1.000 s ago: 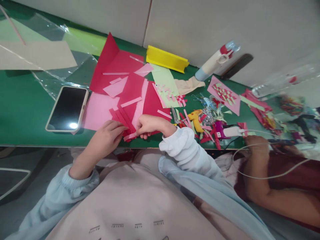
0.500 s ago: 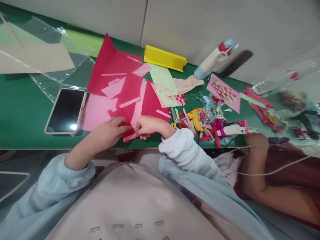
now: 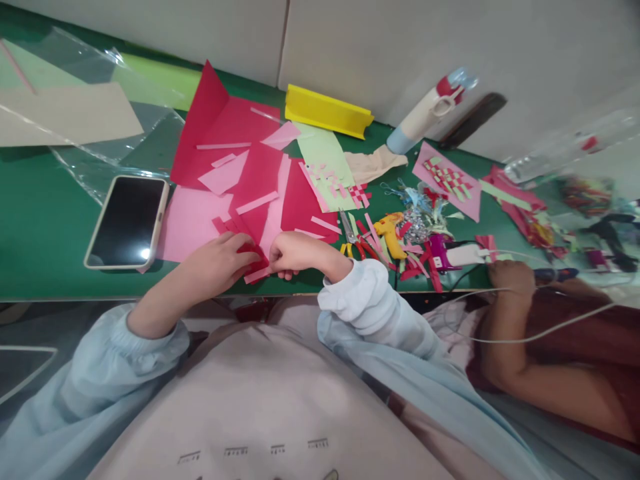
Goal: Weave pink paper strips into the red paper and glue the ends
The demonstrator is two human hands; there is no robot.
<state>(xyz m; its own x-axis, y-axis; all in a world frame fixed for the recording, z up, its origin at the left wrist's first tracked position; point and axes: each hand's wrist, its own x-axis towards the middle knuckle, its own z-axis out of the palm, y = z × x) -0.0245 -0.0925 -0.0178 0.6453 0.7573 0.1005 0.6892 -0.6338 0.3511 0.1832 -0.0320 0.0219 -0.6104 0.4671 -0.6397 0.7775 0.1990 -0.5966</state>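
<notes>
My left hand (image 3: 226, 261) has its fingers closed on a small piece of red paper (image 3: 255, 256) near the table's front edge. My right hand (image 3: 293, 253) is curled in a pinch at the right end of a pink paper strip (image 3: 257, 275), which lies across the lower edge of that red piece. The fingertips of my right hand are partly hidden under the fist. Just beyond both hands, red paper sheets (image 3: 256, 175) and a pink sheet (image 3: 187, 223) overlap, with loose pink strips on top. A phone (image 3: 129, 223) lies left of my left hand.
Right of my hands are scissors (image 3: 351, 233), a yellow glue gun (image 3: 393, 233) and scattered paper strips. A yellow folded piece (image 3: 327, 112) and a bottle (image 3: 423, 119) stand along the wall. Another person's hand (image 3: 511, 277) rests at the right beside a white cable.
The view has shifted slightly, so the things on the table appear a little further left. My two hands stay at the red paper and pink strip, almost unmoved.
</notes>
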